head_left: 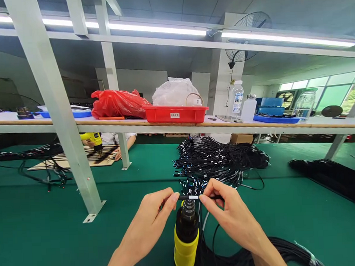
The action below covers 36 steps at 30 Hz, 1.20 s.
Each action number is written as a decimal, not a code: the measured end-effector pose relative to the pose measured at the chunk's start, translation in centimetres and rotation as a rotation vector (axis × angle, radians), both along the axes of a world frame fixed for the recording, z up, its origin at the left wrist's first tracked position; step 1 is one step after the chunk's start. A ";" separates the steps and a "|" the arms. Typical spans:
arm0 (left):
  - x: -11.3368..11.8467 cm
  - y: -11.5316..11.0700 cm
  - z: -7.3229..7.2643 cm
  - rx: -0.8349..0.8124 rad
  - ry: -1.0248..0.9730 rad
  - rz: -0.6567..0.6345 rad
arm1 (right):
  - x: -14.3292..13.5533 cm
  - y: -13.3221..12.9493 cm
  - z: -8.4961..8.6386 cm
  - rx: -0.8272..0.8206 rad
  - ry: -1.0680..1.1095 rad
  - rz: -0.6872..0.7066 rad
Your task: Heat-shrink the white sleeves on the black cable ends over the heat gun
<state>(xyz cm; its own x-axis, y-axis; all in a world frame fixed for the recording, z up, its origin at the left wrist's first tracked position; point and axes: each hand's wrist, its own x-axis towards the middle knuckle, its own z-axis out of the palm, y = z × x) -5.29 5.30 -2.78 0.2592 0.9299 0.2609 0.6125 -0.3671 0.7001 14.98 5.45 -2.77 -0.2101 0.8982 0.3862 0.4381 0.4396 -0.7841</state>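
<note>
A black cable with a white sleeve (pixel 193 197) is stretched level between my two hands. My left hand (pixel 157 214) pinches its left end, thumb against forefinger. On the other side my right hand (pixel 224 209) pinches the cable just right of the white sleeve. Directly beneath the sleeve stands a yellow and black heat gun (pixel 186 242), upright, its coiled metal nozzle (pixel 188 207) close under the cable. Behind my hands lies a big bundle of black cables (pixel 208 159) with white and blue marks at their ends.
Metal posts (pixel 79 168) rise from the green table (pixel 137 166). A shelf (pixel 130 125) holds a red tray (pixel 176 114) and bottles. More cables (pixel 329 177) lie right and near front. Across the table, a person's hand (pixel 89 143) holds another yellow heat gun (pixel 96 139).
</note>
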 end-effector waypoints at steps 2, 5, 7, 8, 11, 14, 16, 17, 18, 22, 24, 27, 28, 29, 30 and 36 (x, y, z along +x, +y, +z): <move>0.0 0.2 -0.2 -0.012 -0.044 -0.011 | 0.0 0.3 -0.1 0.014 -0.017 -0.021; 0.1 0.4 -0.4 -0.020 -0.101 0.011 | -0.1 0.7 -0.3 0.028 -0.041 -0.042; 0.2 0.7 -0.5 -0.022 -0.122 0.032 | -0.2 0.9 -0.3 0.027 -0.043 -0.033; 0.3 0.8 -0.5 -0.020 -0.126 0.042 | -0.2 0.9 -0.3 0.025 -0.043 -0.027; 0.4 1.0 -0.7 -0.018 -0.108 0.064 | -0.3 1.1 -0.4 0.023 -0.052 -0.019; 0.4 1.2 -0.7 -0.024 -0.086 0.079 | -0.3 1.3 -0.6 0.034 -0.069 -0.017; 0.5 1.3 -0.7 -0.029 -0.086 0.086 | -0.2 1.5 -0.7 0.038 -0.073 -0.019; 0.5 1.3 -0.7 -0.031 -0.087 0.088 | -0.2 1.5 -0.8 0.039 -0.072 -0.019; 0.5 1.3 -0.6 -0.031 -0.087 0.088 | -0.2 1.6 -0.8 0.041 -0.069 -0.020; 0.6 1.5 -0.6 -0.019 -0.070 0.086 | -0.2 1.8 -0.9 0.050 -0.066 -0.024; 0.7 1.5 -0.6 -0.011 -0.053 0.090 | -0.1 1.9 -1.0 0.049 -0.073 -0.031; 0.7 1.6 -0.5 0.000 -0.039 0.100 | -0.1 2.1 -1.1 0.052 -0.076 -0.035; 0.7 1.6 -0.5 0.004 -0.039 0.101 | -0.1 2.1 -1.1 0.055 -0.077 -0.035; 0.7 1.6 -0.5 0.007 -0.041 0.101 | -0.2 2.1 -1.1 0.059 -0.078 -0.037; 0.6 1.5 -0.5 0.010 -0.043 0.100 | -0.2 2.2 -1.1 0.064 -0.082 -0.039; 0.4 1.3 -0.3 0.024 -0.073 0.096 | 0.0 2.0 -0.8 0.070 -0.108 -0.051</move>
